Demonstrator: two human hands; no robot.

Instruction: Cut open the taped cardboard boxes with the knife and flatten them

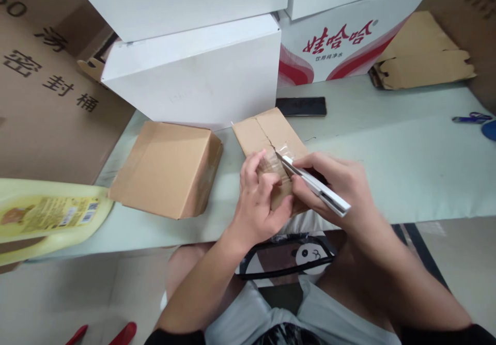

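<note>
We cannot see most of the near end of the small carton (263, 128), covered by the left hand (258, 203) and right hand (343, 185), nor make out how deep the blade of the white box cutter (321, 189) sits in the seam (266, 136). The yellow bottle (73, 213) is cut off at the view's left. The carton lies by the near edge of the tabletop (387, 149), its seam slanting from far left to near right. The cutter's long axis slants likewise but flatter, blade pointing far left. We see the right fingers pinching it; the left fingers, spread and half curled, touch the carton's top, though we cannot tell if they grip
</note>
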